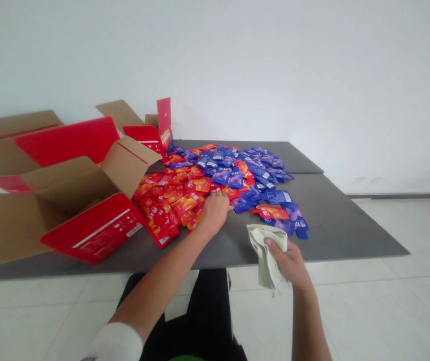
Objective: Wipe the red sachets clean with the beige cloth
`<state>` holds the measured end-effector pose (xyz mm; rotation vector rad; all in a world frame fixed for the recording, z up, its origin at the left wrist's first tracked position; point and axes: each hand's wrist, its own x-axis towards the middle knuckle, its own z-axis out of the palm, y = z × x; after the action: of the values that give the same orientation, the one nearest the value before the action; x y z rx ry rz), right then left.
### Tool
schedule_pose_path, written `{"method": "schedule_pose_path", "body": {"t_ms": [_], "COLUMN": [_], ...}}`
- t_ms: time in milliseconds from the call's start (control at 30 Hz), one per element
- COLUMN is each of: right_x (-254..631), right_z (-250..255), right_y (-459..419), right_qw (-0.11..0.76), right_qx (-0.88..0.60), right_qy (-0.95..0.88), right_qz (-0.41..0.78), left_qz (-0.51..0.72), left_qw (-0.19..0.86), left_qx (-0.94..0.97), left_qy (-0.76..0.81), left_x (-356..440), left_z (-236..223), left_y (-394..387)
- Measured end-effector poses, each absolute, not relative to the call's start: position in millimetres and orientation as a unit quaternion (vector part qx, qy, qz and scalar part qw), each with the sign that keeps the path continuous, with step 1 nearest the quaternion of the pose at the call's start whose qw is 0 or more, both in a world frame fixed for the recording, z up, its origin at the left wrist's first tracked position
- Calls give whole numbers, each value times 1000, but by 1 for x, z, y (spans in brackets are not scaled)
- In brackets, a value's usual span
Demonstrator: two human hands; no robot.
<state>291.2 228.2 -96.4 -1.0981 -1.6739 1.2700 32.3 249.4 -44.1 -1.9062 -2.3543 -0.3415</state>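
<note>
A heap of small flat sachets covers the dark grey tabletop (335,235), with red sachets (166,205) on the left and blue-purple sachets (252,170) on the right. My left hand (215,213) rests on the near edge of the heap where the two colours meet, its fingers curled down over the sachets. My right hand (289,263) grips a crumpled beige cloth pouch (265,253) just off the table's near edge, close to a few blue sachets and a red one. Whether my left hand holds a sachet is hidden.
A large open cardboard carton (60,195) with red-printed flaps sits on the table's left side, overhanging its edge and touching the heap. A red card (164,118) stands upright at its back. Behind the table is a white wall; pale floor tiles lie below.
</note>
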Motion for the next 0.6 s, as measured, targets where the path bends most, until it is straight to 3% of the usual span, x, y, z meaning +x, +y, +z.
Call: {"method": "schedule_pose_path", "body": {"t_ms": [267, 600], "right_x": [292, 295], "right_z": [-97, -102], "right_y": [230, 232], "right_qw": [374, 372], "right_qx": [-423, -435], "right_qy": [-667, -659], "right_qz": [486, 488], "left_qz": [-83, -146], "left_qw": [77, 127], "left_qx": [-652, -665], "left_qy": [-750, -722], "left_x": [37, 28], "left_z": [-50, -26], "left_y": [238, 195]}}
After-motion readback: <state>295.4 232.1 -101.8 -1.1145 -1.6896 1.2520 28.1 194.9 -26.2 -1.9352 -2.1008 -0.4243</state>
